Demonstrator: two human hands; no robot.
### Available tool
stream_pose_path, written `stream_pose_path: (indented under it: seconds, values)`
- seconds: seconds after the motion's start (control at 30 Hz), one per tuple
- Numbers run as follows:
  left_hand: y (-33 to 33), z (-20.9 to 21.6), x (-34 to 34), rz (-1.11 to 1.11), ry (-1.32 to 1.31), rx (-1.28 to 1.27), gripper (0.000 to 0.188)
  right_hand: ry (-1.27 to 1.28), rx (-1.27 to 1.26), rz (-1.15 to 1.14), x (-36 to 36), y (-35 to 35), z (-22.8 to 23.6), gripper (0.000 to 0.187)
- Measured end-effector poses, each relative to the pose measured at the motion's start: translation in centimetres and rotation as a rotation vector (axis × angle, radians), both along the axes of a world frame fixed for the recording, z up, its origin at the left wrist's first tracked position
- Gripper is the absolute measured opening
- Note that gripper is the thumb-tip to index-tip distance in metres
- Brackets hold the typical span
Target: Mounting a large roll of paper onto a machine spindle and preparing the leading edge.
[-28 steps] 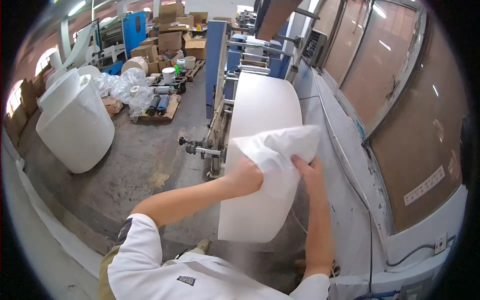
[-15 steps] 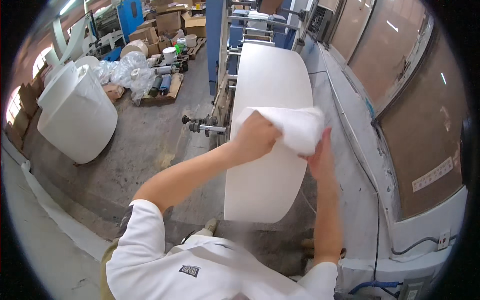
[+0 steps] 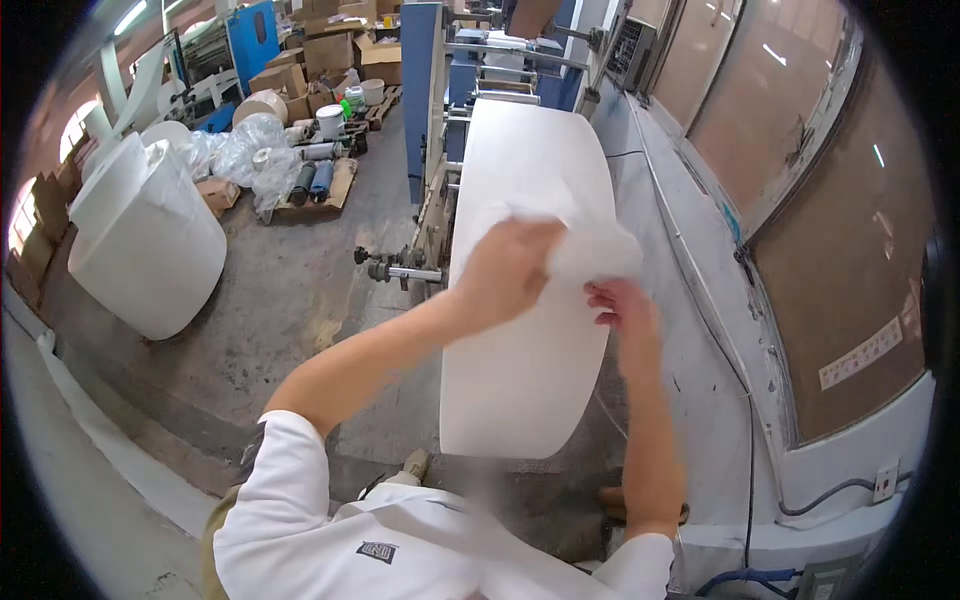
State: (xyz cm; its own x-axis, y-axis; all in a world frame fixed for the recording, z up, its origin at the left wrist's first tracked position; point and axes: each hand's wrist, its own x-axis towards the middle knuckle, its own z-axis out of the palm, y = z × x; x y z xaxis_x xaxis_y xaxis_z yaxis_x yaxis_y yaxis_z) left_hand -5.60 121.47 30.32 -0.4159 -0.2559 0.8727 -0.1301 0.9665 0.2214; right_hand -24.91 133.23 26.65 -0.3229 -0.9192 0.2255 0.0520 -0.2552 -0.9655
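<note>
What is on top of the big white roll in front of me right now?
A loose white sheet lies bunched on the big white roll, gripped by the left hand and right hand. The surface beneath them is hidden.

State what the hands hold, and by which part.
Both hands grip the loose white sheet atop the big roll: left hand at its left edge, right hand underneath.

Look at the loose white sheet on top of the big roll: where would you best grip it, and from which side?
Probably at the free bunched end of the sheet, where it lifts off the roll. Come from above and the near side, as the left hand and right hand do. The roll's smooth curved face offers nothing to pinch.
</note>
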Motion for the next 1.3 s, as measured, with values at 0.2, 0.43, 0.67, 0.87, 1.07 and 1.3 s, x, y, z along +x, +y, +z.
stream_pose_path:
  seconds: [0.2,0.43,0.67,0.87,1.07,1.3]
  values:
    - [1.4,-1.0,1.8,0.037,-0.475,0.023,0.021,0.236,0.156,-0.167,-0.5,-1.1,5.3,0.047]
    - [-2.4,0.7,0.3,-0.125,-0.134,0.974,0.048,1.588,-0.619,-0.265,2.6,-1.4,3.0,0.025]
    - [-1.3,-1.3,-0.1,-0.163,-0.128,0.077,0.031,-0.194,0.13,-0.057,0.0,-3.4,4.4,0.04]
    - [-2.5,-0.3,4.5,-0.433,0.003,1.314,0.039,1.236,-0.501,-0.487,1.9,-3.7,4.4,0.027]
    - [-3.7,0.3,0.3,-0.069,-0.096,0.723,0.048,0.883,-0.382,-0.205,2.4,-3.7,1.7,0.017]
    - [-2.6,-1.2,1.7,-0.028,-0.283,-0.27,0.033,0.079,0.155,-0.068,0.7,-4.6,5.0,0.041]
